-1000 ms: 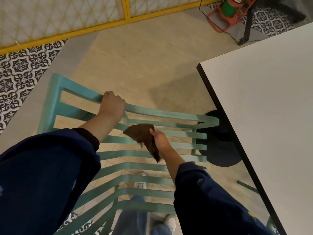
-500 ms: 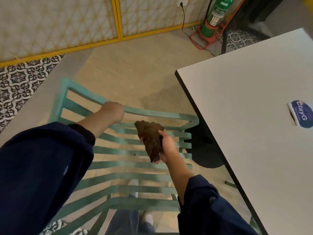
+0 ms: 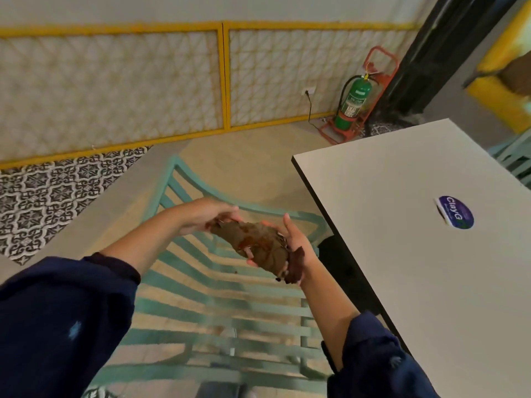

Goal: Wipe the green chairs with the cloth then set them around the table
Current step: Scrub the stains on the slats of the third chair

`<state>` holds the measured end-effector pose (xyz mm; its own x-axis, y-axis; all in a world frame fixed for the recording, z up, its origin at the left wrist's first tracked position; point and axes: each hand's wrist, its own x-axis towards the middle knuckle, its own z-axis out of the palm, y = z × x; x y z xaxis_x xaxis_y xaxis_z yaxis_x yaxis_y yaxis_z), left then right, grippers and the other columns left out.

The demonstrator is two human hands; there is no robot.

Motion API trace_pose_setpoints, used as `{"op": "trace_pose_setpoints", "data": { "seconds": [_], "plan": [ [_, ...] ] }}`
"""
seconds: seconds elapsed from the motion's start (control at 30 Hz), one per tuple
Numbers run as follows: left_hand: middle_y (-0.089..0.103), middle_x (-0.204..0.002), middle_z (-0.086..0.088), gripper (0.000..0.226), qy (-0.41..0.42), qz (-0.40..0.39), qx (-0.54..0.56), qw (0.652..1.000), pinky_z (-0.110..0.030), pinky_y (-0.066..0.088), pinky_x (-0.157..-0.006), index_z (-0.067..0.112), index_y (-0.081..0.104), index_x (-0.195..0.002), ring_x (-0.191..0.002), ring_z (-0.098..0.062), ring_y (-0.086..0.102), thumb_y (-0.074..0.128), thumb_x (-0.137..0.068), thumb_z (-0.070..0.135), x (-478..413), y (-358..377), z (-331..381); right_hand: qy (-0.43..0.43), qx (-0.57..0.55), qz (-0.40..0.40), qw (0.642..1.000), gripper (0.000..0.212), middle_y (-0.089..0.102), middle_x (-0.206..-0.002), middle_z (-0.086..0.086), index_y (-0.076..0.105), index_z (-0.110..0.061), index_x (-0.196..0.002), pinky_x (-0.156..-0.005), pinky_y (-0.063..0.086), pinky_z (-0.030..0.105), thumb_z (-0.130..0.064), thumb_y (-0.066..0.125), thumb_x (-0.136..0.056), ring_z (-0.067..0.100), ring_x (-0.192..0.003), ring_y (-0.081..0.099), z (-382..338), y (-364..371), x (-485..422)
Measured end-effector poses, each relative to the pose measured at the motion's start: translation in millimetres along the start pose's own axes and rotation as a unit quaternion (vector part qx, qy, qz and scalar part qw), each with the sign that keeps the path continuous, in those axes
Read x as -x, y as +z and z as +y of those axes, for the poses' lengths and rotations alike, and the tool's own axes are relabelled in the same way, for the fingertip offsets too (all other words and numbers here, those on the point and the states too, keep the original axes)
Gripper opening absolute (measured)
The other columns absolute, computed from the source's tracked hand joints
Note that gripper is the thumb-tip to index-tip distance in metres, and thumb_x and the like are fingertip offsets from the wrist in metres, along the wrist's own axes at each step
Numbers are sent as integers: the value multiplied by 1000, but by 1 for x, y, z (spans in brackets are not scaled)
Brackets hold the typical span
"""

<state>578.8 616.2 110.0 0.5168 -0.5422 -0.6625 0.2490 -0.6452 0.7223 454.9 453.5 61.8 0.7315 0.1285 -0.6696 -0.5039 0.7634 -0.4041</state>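
cloth: brown cloth (image 3: 255,242) was bunched and held in the air, spanning both grips.
left grip: left grip (image 3: 207,216) pinched the cloth's upper-left end, fingers curled on it.
right grip: right grip (image 3: 298,248) lay palm-up under the lower-right end, fingers curled round the cloth, thumb standing free.
cloth axis: ran upper left to lower right in view, from left grip to right grip. A loose dark corner hung past the right wrist.
chair: green chair (image 3: 218,310) sat directly below both grips, slats running crosswise to the arms. Cloth looked clear of the slats, no contact seen.
chair vs surface: chair's right side was just beside the left edge of the surface (image 3: 402,254), not tucked under it.
nearer grip: right was nearer the surface and the chair's right side. Left was nearer the far rail.
step, my read: bunching the cloth for a wipe. Chair not yet set in place.
next move needs: straight down from the grips to the slats. Right carried most of the cloth, so likely that one.
risk: loose corner could snag between slats.
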Motion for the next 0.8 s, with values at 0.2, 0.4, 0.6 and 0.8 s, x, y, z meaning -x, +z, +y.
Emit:
{"op": "trace_pose_setpoints", "data": {
  "seconds": [0.2,0.4,0.6,0.8],
  "plan": [
    [66,-100,-11,24,-18,-37,52,998,-24,47,-71,5,66,-107,-85,-17,60,56,-91,18,42,5,-18,23,4,-46,999,76,46,-134,19,36,-15,-136,-78,52,58,-70,33,-84,42,-107,57,15,11,31],
    [65,-101,-18,28,-49,-37,269,961,-22,61,-65,-5,54,-116,-71,-15,72,54,-90,7,56,16,-50,10,-88,-89,992,86,43,-141,26,35,-12,-141,-84,51,59,-71,44,-79,45,-124,49,27,4,43],
    [70,-74,-17,8,-63,48,391,917,-23,59,-55,-4,58,-92,-51,-16,70,52,-90,1,57,28,-63,-34,-38,-170,984,92,38,-145,26,32,-14,-143,-110,35,48,-63,65,-72,41,-134,38,30,-19,52],
    [63,-86,-16,8,-40,157,345,925,-16,57,-50,2,58,-89,-66,-19,68,56,-87,-5,53,41,-60,-85,28,-153,984,96,39,-142,27,35,-9,-140,-106,38,44,-8,86,-59,39,-126,43,36,-23,50]
  ]
}}
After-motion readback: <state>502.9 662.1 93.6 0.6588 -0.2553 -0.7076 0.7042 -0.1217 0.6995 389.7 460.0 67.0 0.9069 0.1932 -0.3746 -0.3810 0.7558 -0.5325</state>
